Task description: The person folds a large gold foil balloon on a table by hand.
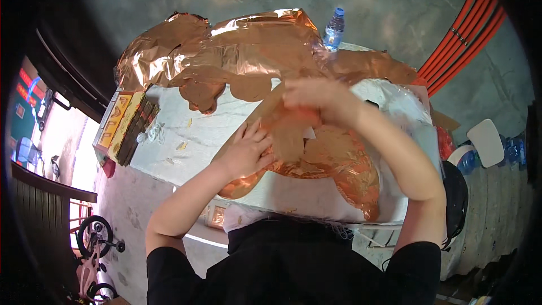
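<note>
A copper-coloured, shiny foil shape (355, 169) with rounded, puffed lobes lies on the white-topped table (186, 155) close to my body. My left hand (247, 149) rests on its left part, fingers spread flat against the foil. Over the upper part of the same shape is my right hand (322, 99), smeared by motion, so its fingers and anything in them cannot be made out. A flat brown piece (287, 144) lies on the foil between my hands. Beyond them, a larger crumpled copper foil sheet (243, 51) covers the table's far side.
A water bottle (334, 31) with a blue cap stands at the table's far edge. Bundled brown stacks (132, 130) and white string (152, 133) lie at left. Clear plastic wrap (395, 99) sits at right. Orange pipes (463, 34) run beyond, and a small bicycle (96, 248) is lower left.
</note>
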`<state>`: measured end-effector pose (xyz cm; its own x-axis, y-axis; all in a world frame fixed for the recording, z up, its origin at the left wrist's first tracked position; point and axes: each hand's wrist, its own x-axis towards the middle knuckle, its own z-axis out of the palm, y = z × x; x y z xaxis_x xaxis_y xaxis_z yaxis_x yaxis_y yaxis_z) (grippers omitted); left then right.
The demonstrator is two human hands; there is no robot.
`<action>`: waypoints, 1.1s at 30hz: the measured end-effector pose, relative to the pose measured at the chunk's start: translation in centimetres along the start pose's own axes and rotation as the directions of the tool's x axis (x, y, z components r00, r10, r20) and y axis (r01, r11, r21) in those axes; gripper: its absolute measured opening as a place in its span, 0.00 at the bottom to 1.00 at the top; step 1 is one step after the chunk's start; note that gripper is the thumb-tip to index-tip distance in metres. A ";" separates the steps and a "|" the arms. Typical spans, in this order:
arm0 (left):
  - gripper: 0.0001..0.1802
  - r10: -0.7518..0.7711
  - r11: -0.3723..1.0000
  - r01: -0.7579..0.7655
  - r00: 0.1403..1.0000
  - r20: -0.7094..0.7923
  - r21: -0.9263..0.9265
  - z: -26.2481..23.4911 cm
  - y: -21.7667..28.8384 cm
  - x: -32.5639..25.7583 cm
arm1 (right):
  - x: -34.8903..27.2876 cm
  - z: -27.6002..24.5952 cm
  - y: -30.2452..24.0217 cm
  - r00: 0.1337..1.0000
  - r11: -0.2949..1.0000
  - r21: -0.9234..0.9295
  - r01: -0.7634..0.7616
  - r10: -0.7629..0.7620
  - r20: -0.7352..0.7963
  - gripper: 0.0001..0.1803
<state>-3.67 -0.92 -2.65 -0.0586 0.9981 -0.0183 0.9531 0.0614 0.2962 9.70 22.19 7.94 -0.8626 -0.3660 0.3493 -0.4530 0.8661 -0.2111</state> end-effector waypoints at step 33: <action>0.30 0.028 0.999 -0.030 0.991 -0.134 -0.017 -0.4 1.1 -4.1 | -6.3 12.4 -11.3 0.856 0.855 -0.142 -0.498 0.511 0.073 0.43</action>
<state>-2.45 -4.93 -1.89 -0.0711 0.9905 0.1177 0.9494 0.0310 0.3126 17.42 10.50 -3.14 -0.9867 0.1043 0.1244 0.0743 0.9716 -0.2246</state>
